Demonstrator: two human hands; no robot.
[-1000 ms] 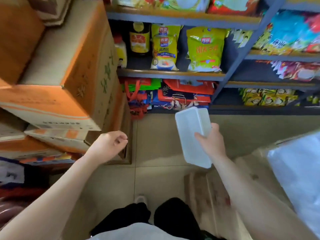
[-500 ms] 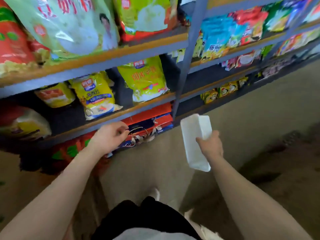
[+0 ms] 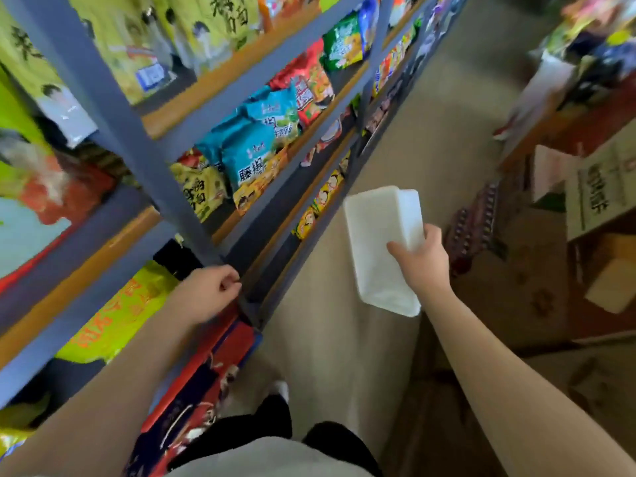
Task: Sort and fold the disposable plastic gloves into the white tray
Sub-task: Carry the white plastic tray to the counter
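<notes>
Gloves, the disposable plastic kind this job is about, are nowhere in my view, so by my reading the sorting and folding has not begun.

Largest in frame is the grey metal shelving [image 3: 113,108] running down my left, its boards stacked with snack packets [image 3: 254,149] in blue, yellow and red. Beside it the tiled floor [image 3: 344,339] of a shop aisle stretches ahead, with cardboard boxes [image 3: 599,187] and blurred goods along the right.

Next comes the white tray [image 3: 380,242], carried in the air over the floor and held upright on its long axis. I see what may be a second tray nested behind it, though I cannot be sure. No desk or other work surface shows.

My right hand [image 3: 425,261] grips the tray near its middle, thumb across the face toward me and the other fingers wrapped behind the far edge. My left hand [image 3: 210,292] hangs near a shelf post, fingers loosely curled with the thumb against the forefinger; it seems to hold nothing, but blur leaves that uncertain.

Everything is left: finding the gloves, setting the tray down, sorting, folding, filling.
</notes>
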